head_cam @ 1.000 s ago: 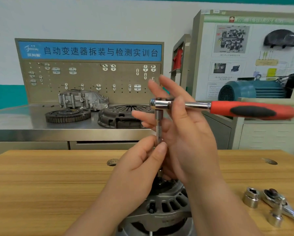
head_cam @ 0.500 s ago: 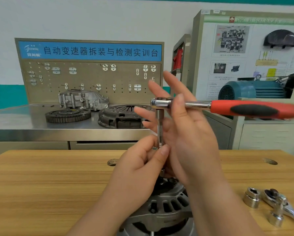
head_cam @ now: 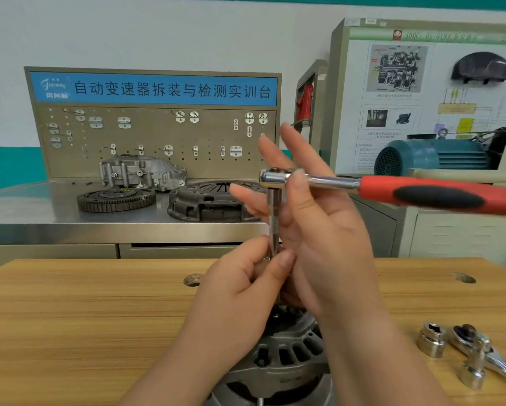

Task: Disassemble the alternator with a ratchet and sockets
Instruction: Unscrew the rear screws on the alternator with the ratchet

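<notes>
The grey alternator [head_cam: 289, 356] stands on the wooden table [head_cam: 84, 317] at the bottom centre, partly hidden by my forearms. A chrome extension bar [head_cam: 274, 218] rises straight up from it. On top sits the ratchet [head_cam: 421, 194], its red and black handle pointing right. My left hand [head_cam: 245, 294] pinches the lower part of the extension between thumb and fingers. My right hand [head_cam: 327, 235] holds the ratchet near its head, thumb over the chrome neck and straight fingers spread behind it. The socket end on the alternator is hidden.
A loose socket [head_cam: 431, 339], a second chrome ratchet [head_cam: 491, 358] and another socket [head_cam: 472, 376] lie on the table at the right. Behind, a steel bench carries a flywheel [head_cam: 115, 199], a clutch cover [head_cam: 210, 200] and a housing [head_cam: 140, 172]. A blue motor [head_cam: 433, 156] stands back right.
My left thumb has slid slightly right on the extension bar. The ratchet and my right hand stay almost where they were.
</notes>
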A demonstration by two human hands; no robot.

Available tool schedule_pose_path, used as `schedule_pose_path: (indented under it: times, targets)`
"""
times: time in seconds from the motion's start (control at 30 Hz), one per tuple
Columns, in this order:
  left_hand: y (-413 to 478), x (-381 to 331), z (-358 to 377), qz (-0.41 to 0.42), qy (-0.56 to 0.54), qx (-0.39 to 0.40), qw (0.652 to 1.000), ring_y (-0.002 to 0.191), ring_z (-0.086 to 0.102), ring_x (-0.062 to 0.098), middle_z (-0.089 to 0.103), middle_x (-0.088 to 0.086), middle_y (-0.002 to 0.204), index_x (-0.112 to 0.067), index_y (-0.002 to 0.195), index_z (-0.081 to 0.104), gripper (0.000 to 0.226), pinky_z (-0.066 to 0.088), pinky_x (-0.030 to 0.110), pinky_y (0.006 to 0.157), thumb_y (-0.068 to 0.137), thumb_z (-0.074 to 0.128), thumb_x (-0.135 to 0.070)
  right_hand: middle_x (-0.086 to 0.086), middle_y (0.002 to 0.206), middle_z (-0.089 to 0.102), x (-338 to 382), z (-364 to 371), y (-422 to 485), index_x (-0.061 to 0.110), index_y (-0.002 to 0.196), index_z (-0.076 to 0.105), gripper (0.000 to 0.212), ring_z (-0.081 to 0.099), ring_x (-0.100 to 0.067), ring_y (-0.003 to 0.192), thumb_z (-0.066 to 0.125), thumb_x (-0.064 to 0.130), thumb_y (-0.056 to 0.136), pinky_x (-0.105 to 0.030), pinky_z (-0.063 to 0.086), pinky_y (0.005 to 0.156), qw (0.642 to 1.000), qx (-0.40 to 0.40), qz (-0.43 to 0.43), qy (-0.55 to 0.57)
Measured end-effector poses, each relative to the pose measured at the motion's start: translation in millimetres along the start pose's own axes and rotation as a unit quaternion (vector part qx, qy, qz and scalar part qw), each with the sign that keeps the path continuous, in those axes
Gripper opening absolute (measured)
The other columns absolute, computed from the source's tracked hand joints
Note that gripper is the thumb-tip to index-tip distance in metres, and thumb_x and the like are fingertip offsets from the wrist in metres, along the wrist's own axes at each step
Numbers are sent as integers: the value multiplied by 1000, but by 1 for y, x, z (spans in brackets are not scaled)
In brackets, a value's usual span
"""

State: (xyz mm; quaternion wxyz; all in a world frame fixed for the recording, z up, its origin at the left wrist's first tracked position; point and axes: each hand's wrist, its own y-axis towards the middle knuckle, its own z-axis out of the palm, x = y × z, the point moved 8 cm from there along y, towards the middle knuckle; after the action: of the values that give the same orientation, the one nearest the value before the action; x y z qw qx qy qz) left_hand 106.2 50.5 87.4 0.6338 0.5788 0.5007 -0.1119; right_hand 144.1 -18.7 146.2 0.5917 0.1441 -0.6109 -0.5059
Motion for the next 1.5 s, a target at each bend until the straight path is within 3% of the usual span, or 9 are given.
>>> schedule_pose_path:
  times: [0.13,0.3,0.63,0.8,0.9,1.0,1.1,1.33,1.5]
  targets:
    - [-1,0,3,-2,-15,18,1000,85,66,37,71,15,87,-20,95,66,31,54,56,80,84,53,-46,0,108,74,-10,-8,-1,20,119,56,32,74,-23,87,51,36,91,-27,57,81,997,-49,61,29]
    - [2,3,5,1,-4,36,999,76,71,19,75,7,83,-22,92,65,15,55,30,71,85,52,-24,8,117,70,16,-8,-6,33,105,68,20,66,-17,110,60,21,92,-44,50,100,981,-75,-91,-153]
    - [-1,1,4,2,-35,37,999,75,60,40,64,28,89,-23,100,66,35,52,58,77,81,54,-51,-5,104,75,-4,-10,-5,23,111,62,29,74,-21,83,49,42,93,-25,57,69,995,-85,45,-38]
    - [3,4,3,5,-26,24,999,66,67,4,74,0,76,-22,89,68,14,50,17,63,86,54,-22,17,116,67,27,3,-6,43,101,67,28,63,-8,112,57,19,90,-27,51,94,976,-37,-67,-206]
    - [4,7,-2,-24,-41,-14,999,54,58,2,67,-1,57,-29,73,73,27,45,24,61,87,55,-14,26,126,52,24,13,1,40,106,57,24,59,-13,121,62,25,87,-26,49,98,977,36,-17,-212]
    - [0,0,2,1,-34,27,999,60,52,33,61,29,74,-22,90,65,18,44,37,61,85,57,-38,13,122,65,13,4,-1,34,113,58,34,66,-22,111,50,33,80,-34,52,98,996,-25,20,-80]
    - [-2,0,3,6,-24,46,999,76,59,39,63,23,84,-19,94,64,41,50,53,70,82,50,-55,-1,103,75,-1,-2,-6,25,113,60,37,73,-23,91,47,45,85,-30,57,84,996,-59,66,0]
    - [4,3,-2,-4,-10,-3,1000,55,58,-2,66,-9,59,-26,81,70,17,45,14,58,90,56,-24,14,125,66,25,1,-8,46,105,69,29,61,-9,118,62,23,89,-23,50,95,978,-38,-97,-182]
    - [-2,-1,4,5,-61,41,997,71,59,31,64,17,81,-27,94,66,33,55,50,69,81,52,-53,10,116,71,2,0,-6,31,118,61,32,73,-16,94,52,43,90,-25,56,83,998,-46,31,-12]
